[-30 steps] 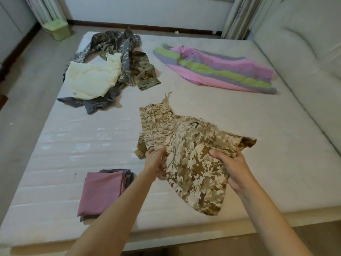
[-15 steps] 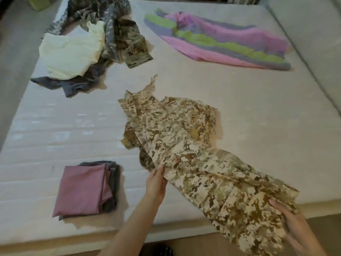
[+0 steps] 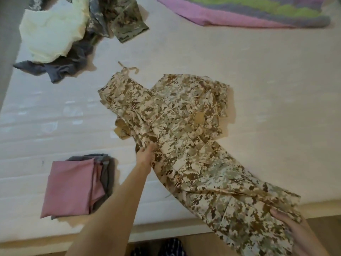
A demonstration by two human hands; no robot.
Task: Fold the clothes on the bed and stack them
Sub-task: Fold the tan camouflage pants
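Tan desert-camouflage trousers (image 3: 177, 126) lie stretched diagonally across the bed (image 3: 267, 93), from the middle to past the near edge. My left hand (image 3: 146, 154) grips the fabric at the trousers' left edge, mid-length. At the lower right, my right hand (image 3: 293, 231) holds the trousers' near end out beyond the mattress edge. A folded pink garment (image 3: 72, 187) lies on a folded grey one (image 3: 107, 163) near the front left of the bed.
An unfolded heap at the back left holds a cream garment (image 3: 49, 34), a grey one (image 3: 60, 69) and green camouflage clothes (image 3: 120, 21). A pink, green and purple striped cloth (image 3: 249, 12) lies spread at the back right. Dark patterned fabric (image 3: 169, 248) shows below the bed edge.
My right hand has drawn the trousers' end toward me and to the right, stretching them out over the bed edge. My left hand stayed on the fabric. The camera tilted down.
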